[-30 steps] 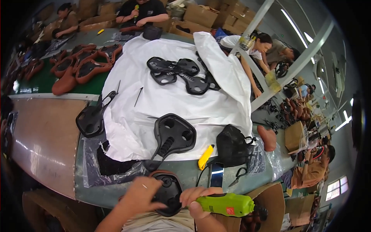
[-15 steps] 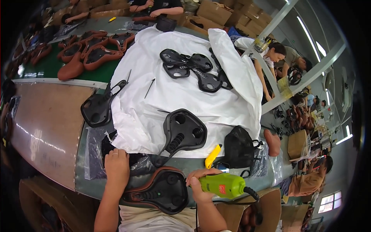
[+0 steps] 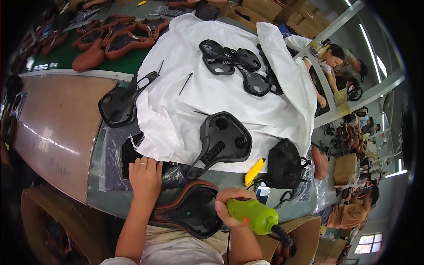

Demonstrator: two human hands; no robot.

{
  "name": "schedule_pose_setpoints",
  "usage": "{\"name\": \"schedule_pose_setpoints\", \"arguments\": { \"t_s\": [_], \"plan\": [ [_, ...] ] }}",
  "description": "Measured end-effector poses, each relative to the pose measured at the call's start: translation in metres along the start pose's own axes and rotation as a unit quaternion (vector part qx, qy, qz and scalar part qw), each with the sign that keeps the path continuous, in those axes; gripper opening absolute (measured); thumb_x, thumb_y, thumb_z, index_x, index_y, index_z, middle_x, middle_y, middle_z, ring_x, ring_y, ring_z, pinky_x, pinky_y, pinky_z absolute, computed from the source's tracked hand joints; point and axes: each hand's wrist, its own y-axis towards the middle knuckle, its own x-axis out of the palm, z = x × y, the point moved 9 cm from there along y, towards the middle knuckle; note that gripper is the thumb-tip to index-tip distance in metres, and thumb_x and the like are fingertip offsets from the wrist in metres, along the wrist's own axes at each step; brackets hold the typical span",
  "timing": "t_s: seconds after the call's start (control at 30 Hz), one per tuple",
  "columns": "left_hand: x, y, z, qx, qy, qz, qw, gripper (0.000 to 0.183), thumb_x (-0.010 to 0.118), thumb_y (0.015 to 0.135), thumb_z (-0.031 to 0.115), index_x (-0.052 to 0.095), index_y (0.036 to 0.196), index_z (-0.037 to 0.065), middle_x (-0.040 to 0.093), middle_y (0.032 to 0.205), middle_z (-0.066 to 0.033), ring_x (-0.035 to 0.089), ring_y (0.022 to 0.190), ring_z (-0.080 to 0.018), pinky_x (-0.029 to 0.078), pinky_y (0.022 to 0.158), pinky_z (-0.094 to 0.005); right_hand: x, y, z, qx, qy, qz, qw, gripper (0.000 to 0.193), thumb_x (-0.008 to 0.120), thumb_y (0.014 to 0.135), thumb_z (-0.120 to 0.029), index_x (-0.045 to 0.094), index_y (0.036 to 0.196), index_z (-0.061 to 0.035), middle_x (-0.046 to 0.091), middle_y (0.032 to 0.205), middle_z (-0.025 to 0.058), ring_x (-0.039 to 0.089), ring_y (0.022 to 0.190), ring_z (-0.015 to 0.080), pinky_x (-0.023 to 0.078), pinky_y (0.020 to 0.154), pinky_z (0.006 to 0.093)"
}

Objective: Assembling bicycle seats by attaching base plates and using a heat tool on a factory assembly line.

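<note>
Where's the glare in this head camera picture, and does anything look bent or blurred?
Head view: a pale streak of glare crosses the brown board, whose front edge bows toward the dark rim; head view, right side: the ceiling tubes and window look glaringly bright; head view, lower centre: the green power tool seems slightly soft, perhaps from motion.

Saddle (image 3: 199, 215) at near edge of table (image 3: 115, 198); sheet (image 3: 176, 115) behind it, shells (image 3: 252, 82) on sheet. Bag (image 3: 110, 170) behind, left of saddle. Cutter (image 3: 254, 172), phone (image 3: 263, 191), pouch (image 3: 284, 165) right of saddle, toward near right corner.

White glare on brown board (image 3: 57, 115)
</note>
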Motion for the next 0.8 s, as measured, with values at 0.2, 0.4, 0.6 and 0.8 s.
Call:
{"name": "schedule_pose_setpoints", "arguments": {
  "t_s": [0.2,0.4,0.6,0.8],
  "plan": [
    [-0.009,0.002,0.005,-0.016,-0.050,0.028,0.998,0.013,0.077,0.090,0.009,0.065,0.093,0.005,0.061,0.087,-0.0129,0.060,0.085,-0.0343,0.045,0.076,-0.0462,-0.005,-0.006,0.017,0.000,0.054,0.028,0.998,0.046,0.077,0.084,0.014,0.053,0.119,-0.0046,0.064,0.082,0.0088,0.062,0.067,0.0196,0.056,0.065,0.0359],
    [-0.029,-0.028,0.060,0.164,-0.389,-0.058,0.905,0.014,0.082,0.086,0.008,0.069,0.093,0.007,0.070,0.090,-0.0104,0.067,0.079,-0.0342,0.056,0.069,-0.0461,-0.021,-0.014,0.027,0.065,0.122,0.113,0.984,0.036,0.078,0.084,0.012,0.057,0.110,-0.0030,0.066,0.080,0.0086,0.064,0.069,0.0197,0.057,0.070,0.0349],
    [-0.023,-0.064,0.115,0.305,-0.226,-0.155,0.912,0.015,0.076,0.090,0.027,0.071,0.093,0.013,0.058,0.084,0.0000,0.061,0.087,-0.0196,0.051,0.073,-0.0334,-0.012,-0.016,0.027,0.062,0.028,0.062,0.996,0.049,0.075,0.090,0.006,0.045,0.125,-0.0094,0.063,0.086,0.0100,0.061,0.067,0.0221,0.056,0.062,0.0379],
    [-0.027,-0.064,0.119,0.291,-0.232,-0.157,0.915,0.018,0.083,0.084,0.022,0.071,0.093,0.012,0.057,0.085,-0.0009,0.059,0.081,-0.0210,0.050,0.069,-0.0343,0.001,-0.011,-0.022,-0.019,0.122,0.032,0.992,0.054,0.073,0.088,0.013,0.045,0.130,-0.0060,0.065,0.084,0.0101,0.064,0.067,0.0232,0.058,0.068,0.0411]
  ]
}}
